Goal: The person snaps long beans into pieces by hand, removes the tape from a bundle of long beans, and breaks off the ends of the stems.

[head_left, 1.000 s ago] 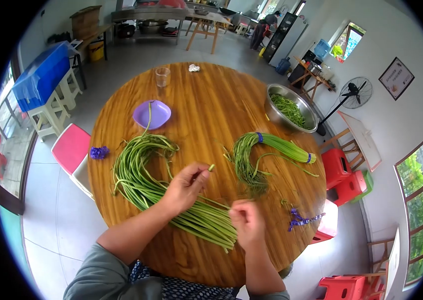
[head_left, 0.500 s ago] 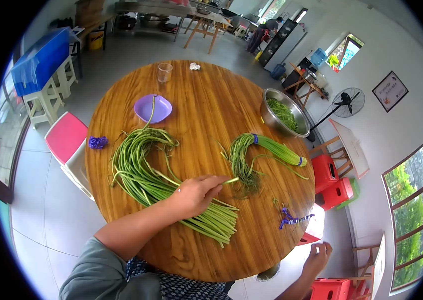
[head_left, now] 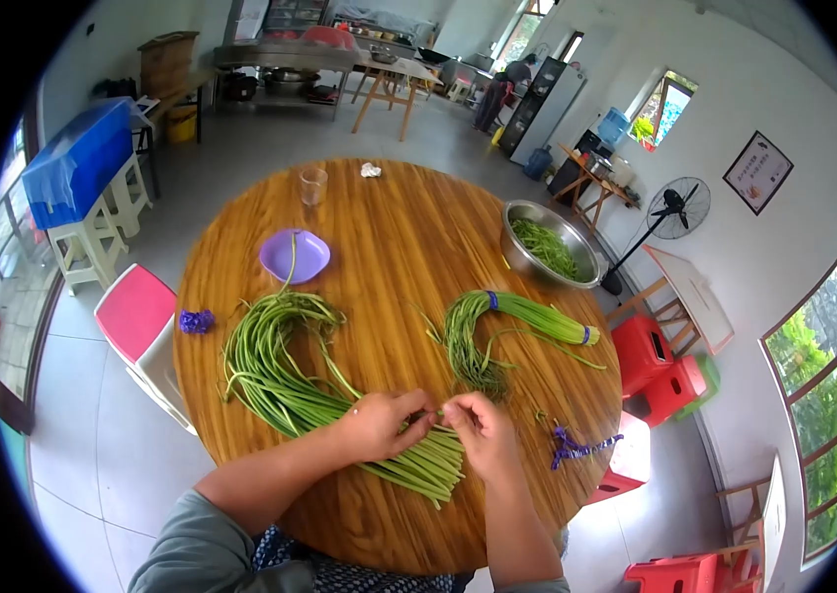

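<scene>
A loose pile of long green garlic scapes point(head_left: 275, 381) curls across the near left of the table, its cut ends pointing right. Over those stalks is my left hand point(head_left: 387, 425), closed on one garlic scape. Beside it my right hand point(head_left: 481, 433) pinches the scape's end point(head_left: 441, 413), fingertips almost meeting those of the left. Most of this stalk is hidden by my hands. A second bunch of scapes point(head_left: 537, 316), bound with blue-purple ties, lies further right. Short green pieces point(head_left: 547, 247) fill part of a steel bowl point(head_left: 591, 272).
The round wooden table point(head_left: 389, 237) also carries a purple bowl point(head_left: 314, 259), a clear cup point(head_left: 312, 186), crumpled white tissue point(head_left: 370, 170) and purple ties point(head_left: 576, 448). Red stools point(head_left: 641, 353) stand at the right, a pink-seated chair point(head_left: 136, 311) at the left. Someone point(head_left: 492, 99) stands far back.
My right hand has come from beyond the table's right edge to the scape's end. My left hand has dropped slightly, still holding the stalk. The camera view has tilted up.
</scene>
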A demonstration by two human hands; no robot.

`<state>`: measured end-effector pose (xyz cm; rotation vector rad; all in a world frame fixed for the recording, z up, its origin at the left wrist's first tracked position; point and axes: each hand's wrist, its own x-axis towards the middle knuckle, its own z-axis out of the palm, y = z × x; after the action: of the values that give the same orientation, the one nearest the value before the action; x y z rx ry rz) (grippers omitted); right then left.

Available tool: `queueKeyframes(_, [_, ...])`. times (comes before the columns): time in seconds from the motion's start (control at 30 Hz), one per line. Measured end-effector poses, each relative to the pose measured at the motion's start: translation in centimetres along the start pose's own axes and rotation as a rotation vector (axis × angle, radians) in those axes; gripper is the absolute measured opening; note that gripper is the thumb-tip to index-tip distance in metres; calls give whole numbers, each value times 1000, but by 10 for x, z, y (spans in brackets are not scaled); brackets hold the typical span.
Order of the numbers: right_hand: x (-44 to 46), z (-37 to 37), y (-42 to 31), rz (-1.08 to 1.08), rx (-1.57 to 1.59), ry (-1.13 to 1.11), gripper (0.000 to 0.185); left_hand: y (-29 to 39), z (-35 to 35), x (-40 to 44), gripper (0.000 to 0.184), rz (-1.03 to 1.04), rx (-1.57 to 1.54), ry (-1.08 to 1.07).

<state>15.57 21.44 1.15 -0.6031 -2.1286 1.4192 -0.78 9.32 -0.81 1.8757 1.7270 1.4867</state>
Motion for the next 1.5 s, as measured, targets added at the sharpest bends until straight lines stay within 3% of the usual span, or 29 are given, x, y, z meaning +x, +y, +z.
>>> queueKeyframes(0.07, [-1,7,4,23,-51,58,18,-4,3,-1,16,2,-25,-23])
queueKeyframes(0.2, [-5,12,25,134,154,135,21,-6,5,0,17,-3,77,-16])
queueKeyframes(0.27, [-8,22,16,-180,-353,279,15,-7,8,0,17,-3,104,-22])
queueKeyframes(0.33, [-5,32,16,-450,-445,325,11,-2,10,-1,16,-232,-92,41])
queueKeyframes(0.47, [-3,32,17,-487,-481,339,9,6,12,1,14,-380,-195,47])
queueKeyframes(0.57, [-5,31,12,-461,-406,319,9,6,13,3,16,-379,-153,54])
queueKeyframes(0.63, [-8,29,10,-219,-120,342,10,9,7,6,14,-308,-136,22])
queueKeyframes(0.67, [-8,27,12,-219,-121,343,10,10,5,7,13,-237,-121,-3])
queueKeyframes(0.7, [-9,25,16,-98,151,267,11,7,6,4,13,-236,-122,-5])
queueKeyframes(0.73, [-10,25,16,26,421,186,13,2,10,0,11,-266,-315,-24])
queueKeyframes(0.77, [-12,25,15,29,422,186,13,-1,14,-4,10,-297,-508,-41])
queueKeyframes(0.8, [-15,27,13,24,464,162,13,-2,16,-5,10,-305,-510,-40])
queueKeyframes(0.9, [-17,30,10,22,546,143,13,-6,19,-3,13,-381,-920,196])
queueKeyframes(1.0, [-12,30,12,73,669,156,13,-6,12,2,15,-364,-832,146])
queueKeyframes(1.03, [-11,28,13,131,772,176,12,-13,11,-1,17,-267,-532,58])
queueKeyframes(1.23, [-10,25,18,239,1042,234,11,-4,15,0,18,-330,-609,66])
queueKeyframes(1.3, [-10,18,27,123,1370,101,10,-13,14,0,19,-349,-508,96])
queueKeyframes(1.4, [-8,-5,19,85,1392,228,10,-19,4,7,20,-386,-419,124])
queueKeyframes(1.5, [-6,-8,20,172,1337,198,9,-17,0,4,22,-368,-362,81])
